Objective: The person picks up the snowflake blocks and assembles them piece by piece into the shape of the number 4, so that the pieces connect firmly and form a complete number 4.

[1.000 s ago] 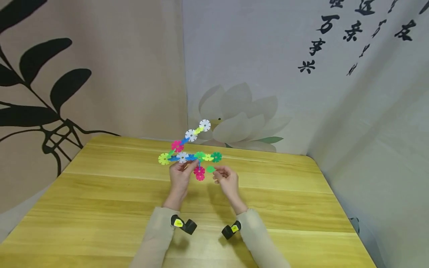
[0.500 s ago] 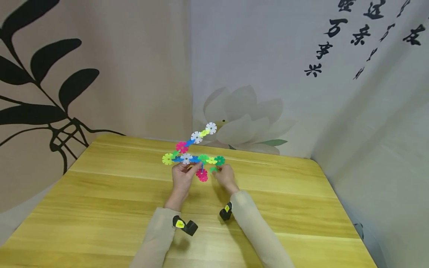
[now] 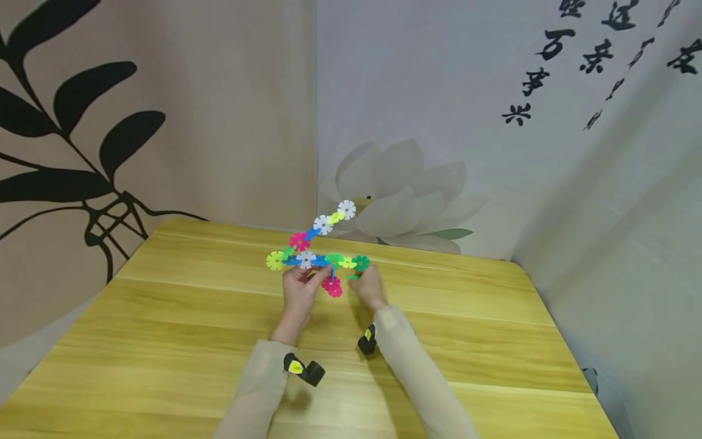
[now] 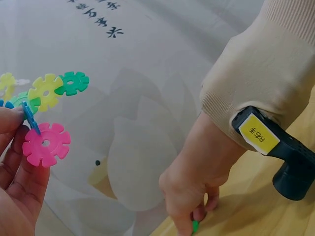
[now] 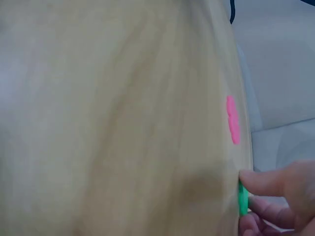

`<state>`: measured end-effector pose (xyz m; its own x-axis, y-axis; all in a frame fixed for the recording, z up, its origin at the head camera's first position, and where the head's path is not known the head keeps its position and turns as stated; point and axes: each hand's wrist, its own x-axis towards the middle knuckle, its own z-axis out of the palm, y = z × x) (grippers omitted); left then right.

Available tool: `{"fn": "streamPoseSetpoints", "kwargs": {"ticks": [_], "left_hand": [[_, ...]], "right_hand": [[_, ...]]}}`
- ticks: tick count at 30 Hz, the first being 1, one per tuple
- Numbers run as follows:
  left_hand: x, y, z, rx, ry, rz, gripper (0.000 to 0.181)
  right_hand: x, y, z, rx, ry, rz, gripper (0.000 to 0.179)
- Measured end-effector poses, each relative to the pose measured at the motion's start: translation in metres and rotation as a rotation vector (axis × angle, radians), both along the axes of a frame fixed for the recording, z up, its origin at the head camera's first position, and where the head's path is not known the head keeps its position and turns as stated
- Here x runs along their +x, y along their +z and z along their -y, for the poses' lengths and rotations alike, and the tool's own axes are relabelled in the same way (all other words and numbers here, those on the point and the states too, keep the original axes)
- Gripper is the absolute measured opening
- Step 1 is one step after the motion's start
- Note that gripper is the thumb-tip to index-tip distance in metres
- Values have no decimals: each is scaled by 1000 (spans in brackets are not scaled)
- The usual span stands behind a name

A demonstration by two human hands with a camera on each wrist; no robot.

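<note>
In the head view, my left hand (image 3: 300,296) holds a zigzag chain of interlocking plastic snowflake discs (image 3: 306,260) above the table, in white, yellow, blue, green and pink. The left wrist view shows its thumb and fingers around a blue disc (image 4: 30,118), from which a pink disc (image 4: 47,145) hangs. Right of the chain, my right hand (image 3: 370,289) pinches a loose green disc (image 5: 242,199) between thumb and fingers, seen edge-on in the right wrist view. That green disc is apart from the pink one, and the fingers partly cover it.
Under both hands lies a wooden table (image 3: 192,341). Behind it hangs a printed cloth backdrop (image 3: 417,91) with a flower and characters. Black wrist cameras (image 3: 304,369) are strapped over the beige sleeves.
My right hand has turned and shifted, and its green disc has gone from face-on to nearly edge-on. The left hand keeps its hold on the chain. The head view has shifted slightly.
</note>
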<state>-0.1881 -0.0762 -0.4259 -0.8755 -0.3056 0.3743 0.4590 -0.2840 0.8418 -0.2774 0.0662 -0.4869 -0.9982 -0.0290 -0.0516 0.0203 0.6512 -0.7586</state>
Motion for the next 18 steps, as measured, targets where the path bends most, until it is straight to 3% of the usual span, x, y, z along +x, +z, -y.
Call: {"fn": "streamPoseSetpoints", "kwargs": {"ticks": [4,8,13,18], "left_hand": [[0,0,1,-2,2,3,19],[1,-1,2,3,9,2,10],[1,-2,2,15,12,0,6],[0,-3,2,17,14,-3,6]], "right_hand": [[1,3,-3,11,2,22,24],[5,-1,-8,24,21,-64,23],[15,0,-14,-79,58,-185,11],[33,15,-20,-206,42,-174,9]]}}
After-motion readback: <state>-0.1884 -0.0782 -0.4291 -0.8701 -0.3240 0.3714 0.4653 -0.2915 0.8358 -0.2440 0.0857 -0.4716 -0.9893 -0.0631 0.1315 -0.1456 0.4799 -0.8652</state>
